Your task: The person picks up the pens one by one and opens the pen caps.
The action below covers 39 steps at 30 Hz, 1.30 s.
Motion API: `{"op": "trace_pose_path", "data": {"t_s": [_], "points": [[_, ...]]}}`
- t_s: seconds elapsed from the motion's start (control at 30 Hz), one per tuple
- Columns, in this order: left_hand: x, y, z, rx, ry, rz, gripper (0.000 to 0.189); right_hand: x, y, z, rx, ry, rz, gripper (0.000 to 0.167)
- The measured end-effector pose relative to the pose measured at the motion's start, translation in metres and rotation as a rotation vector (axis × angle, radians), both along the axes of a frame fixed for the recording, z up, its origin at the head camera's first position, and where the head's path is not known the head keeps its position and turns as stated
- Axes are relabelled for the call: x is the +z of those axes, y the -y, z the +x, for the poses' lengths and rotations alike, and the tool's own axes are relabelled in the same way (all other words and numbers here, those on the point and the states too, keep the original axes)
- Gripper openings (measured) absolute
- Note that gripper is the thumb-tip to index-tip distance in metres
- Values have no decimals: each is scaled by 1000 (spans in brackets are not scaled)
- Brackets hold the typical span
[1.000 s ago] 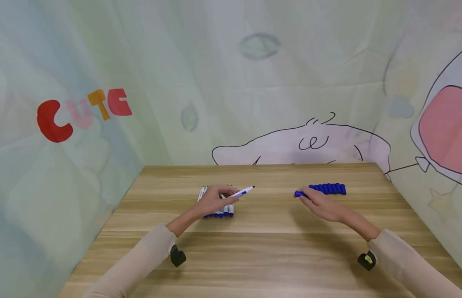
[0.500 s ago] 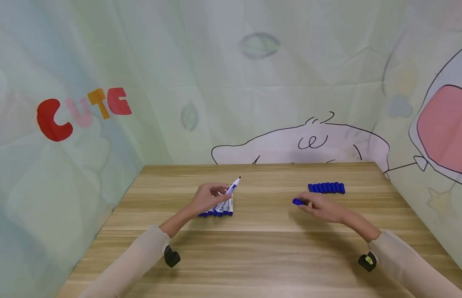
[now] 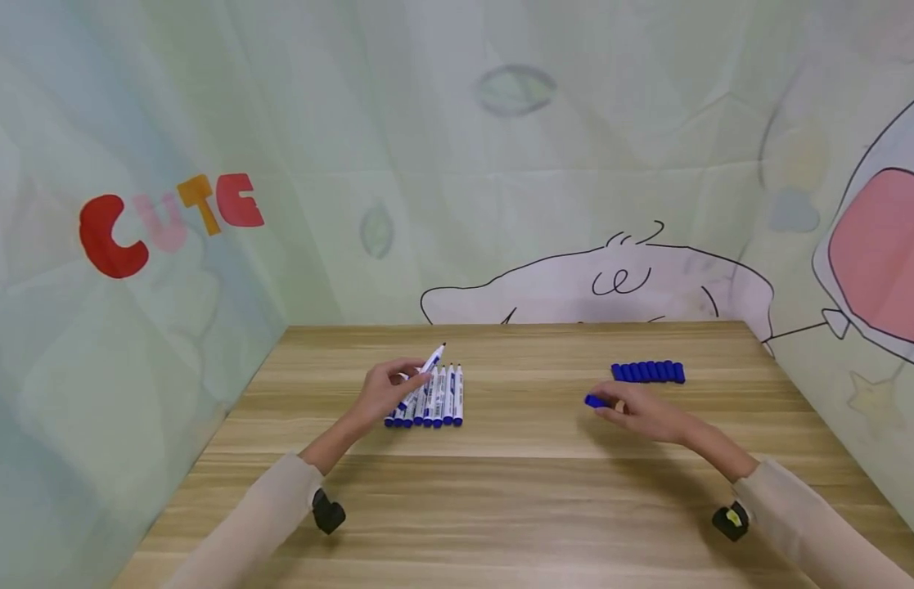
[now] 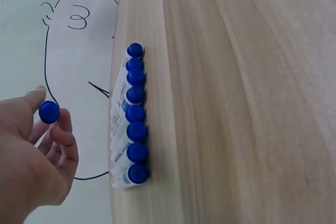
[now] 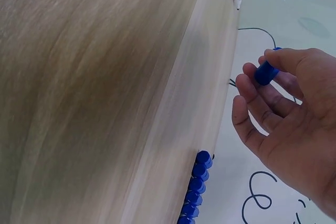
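My left hand (image 3: 386, 393) pinches an uncapped white marker (image 3: 433, 357) between thumb and fingers, its dark tip pointing up and away. Below and beside it lies a row of uncapped white markers (image 3: 447, 394), side by side with tips toward the back; their blue ends (image 4: 135, 114) face the near side. The blue end of the held marker (image 4: 49, 112) shows in the left wrist view. My right hand (image 3: 641, 409) pinches a blue marker cap (image 5: 266, 73) between thumb and index finger, the other fingers loosely bent.
A row of blue caps (image 3: 648, 372) lies toward the back right of the wooden table (image 3: 501, 507), just beyond my right hand. Printed curtains (image 3: 339, 204) stand behind the table and along its sides.
My left hand has moved left with the marker, which has swung from nearly level to a steeper slant, uncovering the marker row. My right hand has drawn slightly back from the cap row, holding the cap.
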<state>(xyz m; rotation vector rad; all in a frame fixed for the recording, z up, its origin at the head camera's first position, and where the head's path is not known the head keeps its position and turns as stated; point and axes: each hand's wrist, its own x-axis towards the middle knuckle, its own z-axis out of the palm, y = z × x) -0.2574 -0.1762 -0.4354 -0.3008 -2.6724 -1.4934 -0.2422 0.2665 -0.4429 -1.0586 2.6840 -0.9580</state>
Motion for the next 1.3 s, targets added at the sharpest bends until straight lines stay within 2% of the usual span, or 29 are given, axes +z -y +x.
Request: {"op": "trace_pose_path", "data": {"t_s": [0.13, 0.33, 0.43, 0.6, 0.7, 1.03, 1.3], "points": [[-4, 4, 0, 67, 13, 18, 38, -2, -1, 1, -11, 12, 7, 21], [-10, 10, -1, 169, -23, 45, 35, -3, -1, 2, -11, 19, 2, 20], [-13, 13, -1, 222, -14, 65, 34, -4, -1, 3, -8, 15, 8, 19], [-17, 21, -3, 316, 8, 28, 33, -4, -1, 3, -5, 2, 14, 20], [-18, 25, -4, 351, 24, 10, 32, -4, -1, 3, -3, -4, 14, 21], [-32, 35, -4, 411, 56, -42, 27, -7, 1, 1, 12, -10, 3, 19], [-37, 36, -3, 383, 7, -124, 30, -7, 3, 1, 14, -25, 11, 21]]}}
